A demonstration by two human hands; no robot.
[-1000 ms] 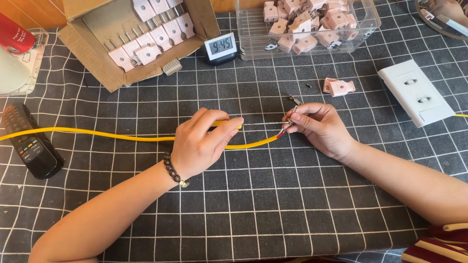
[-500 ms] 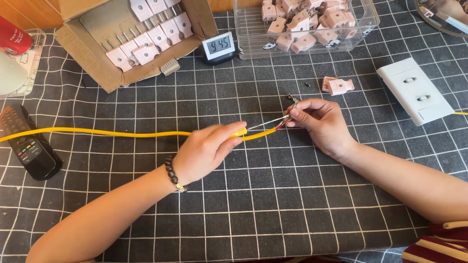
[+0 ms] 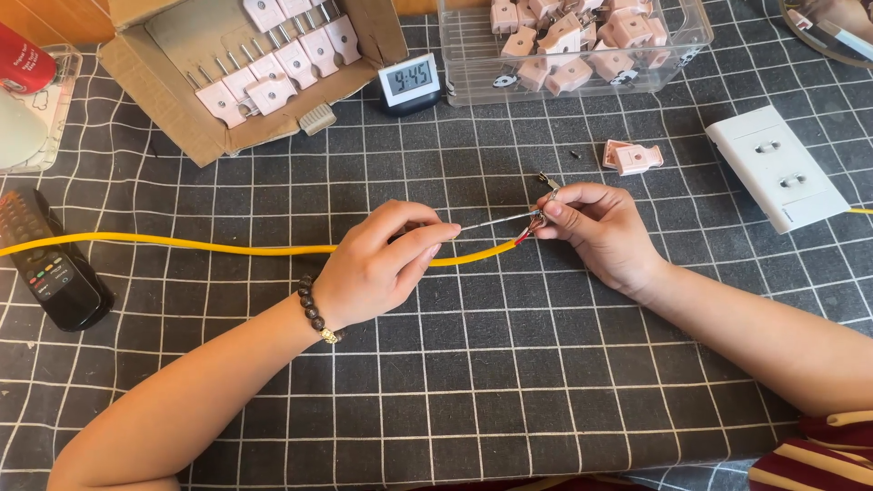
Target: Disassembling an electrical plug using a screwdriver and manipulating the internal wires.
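On the black grid mat [image 3: 509,382], left hand [image 3: 377,268] and right hand [image 3: 596,227] pinch a yellow cable [image 3: 182,244] — taut.

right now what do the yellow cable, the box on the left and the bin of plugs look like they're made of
Yellow cable: smooth plastic or rubber sheath, slightly glossy, with thin metallic strands bared at its end. Open box: brown corrugated cardboard, matte, with folded flaps. Bin: clear hard plastic; the pink plugs show through its walls.

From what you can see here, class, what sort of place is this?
Probably a home workbench for wiring plugs: a cardboard box and clear tub of pink plugs, a yellow cable in both hands.
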